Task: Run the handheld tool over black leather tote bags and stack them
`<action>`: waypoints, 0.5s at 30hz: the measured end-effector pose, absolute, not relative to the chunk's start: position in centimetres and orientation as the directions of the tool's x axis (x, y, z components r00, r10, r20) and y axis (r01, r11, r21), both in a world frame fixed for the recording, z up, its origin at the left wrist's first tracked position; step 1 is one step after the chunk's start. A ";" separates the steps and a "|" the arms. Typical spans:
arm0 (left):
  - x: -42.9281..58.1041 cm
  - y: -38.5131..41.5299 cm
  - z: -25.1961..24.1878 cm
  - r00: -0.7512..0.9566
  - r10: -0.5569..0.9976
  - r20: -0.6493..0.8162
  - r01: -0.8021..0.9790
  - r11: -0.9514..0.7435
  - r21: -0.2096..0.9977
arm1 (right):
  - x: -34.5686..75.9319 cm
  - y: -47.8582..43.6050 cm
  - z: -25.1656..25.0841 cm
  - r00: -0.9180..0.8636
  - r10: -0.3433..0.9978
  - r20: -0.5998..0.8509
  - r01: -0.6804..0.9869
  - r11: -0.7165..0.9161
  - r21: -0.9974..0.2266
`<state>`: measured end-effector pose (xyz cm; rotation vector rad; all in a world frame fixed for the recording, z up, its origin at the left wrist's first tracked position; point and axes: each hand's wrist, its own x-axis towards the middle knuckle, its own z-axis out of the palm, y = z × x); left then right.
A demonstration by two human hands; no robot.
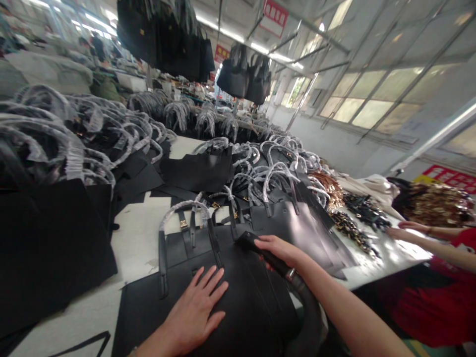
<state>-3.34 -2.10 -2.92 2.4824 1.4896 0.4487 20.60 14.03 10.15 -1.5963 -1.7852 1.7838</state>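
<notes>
A black leather-look tote bag (245, 292) lies flat on the worktable in front of me, its plastic-wrapped handle (184, 204) pointing away. My left hand (199, 310) rests palm down on the bag, fingers spread, holding nothing. In my right hand (277, 253) is a long black nozzle-like tool (247, 241), its tip close over the bag's upper part. A metal ring (291, 273) joins the tool to a thick dark hose-like tube (312, 317) running down beside my forearm. Whether the tip touches the bag, I cannot tell.
Black bag panels (48, 248) lie at left, below piled wrapped handles (55, 129). More bags (297, 223) lie at right. Straps with metal fittings (357, 228) cover the table's right side, where a co-worker's hands (405, 233) reach in. Bags (159, 44) hang overhead.
</notes>
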 end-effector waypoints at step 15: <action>-3.2 -2.2 -2.3 0.437 0.894 0.100 0.805 -0.438 0.401 | 17.1 15.4 9.2 -0.384 0.790 -0.479 0.546 -0.224 -0.807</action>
